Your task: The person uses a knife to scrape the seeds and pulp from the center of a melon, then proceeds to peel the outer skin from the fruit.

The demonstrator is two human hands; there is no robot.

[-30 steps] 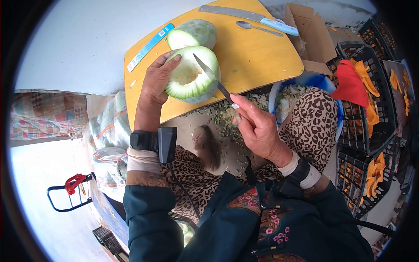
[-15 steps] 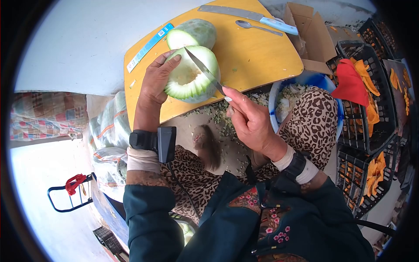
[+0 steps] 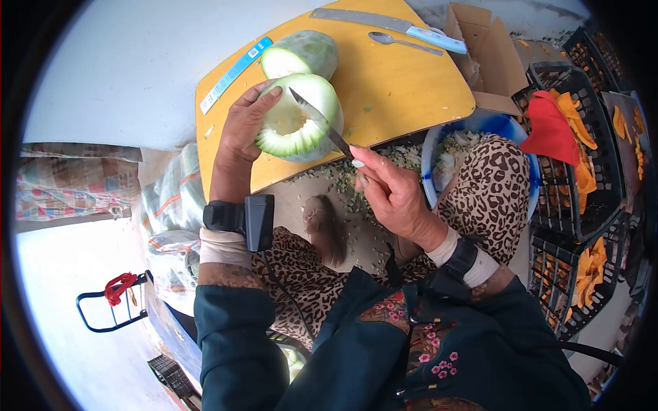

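My left hand [image 3: 248,123] grips the near winter melon piece [image 3: 317,92] by its left rim, thumb on the cut face. The pale flesh is hollowed at the middle, and its lower edge is scored into ridges. In my right hand [image 3: 394,188] is a knife [image 3: 322,122], fingers wrapped round its handle. Its blade lies across the melon's cut face, tip near the upper middle. Behind sits another winter melon piece [image 3: 312,51], cut side facing left, on the yellow board [image 3: 397,89].
A large knife [image 3: 384,22], a spoon [image 3: 404,42] and a blue-white strip [image 3: 233,77] lie on the board. Right of my knee stands a blue-white basin [image 3: 430,171] with scraps. Black crates [image 3: 582,219] hold orange pieces. Seeds litter the floor; a cardboard box [image 3: 490,51] stands behind.
The knife tip has moved slightly down and right, with the blade sitting deeper at the melon's inner edge. The melon has shifted and tilted a little; both hands keep their hold.
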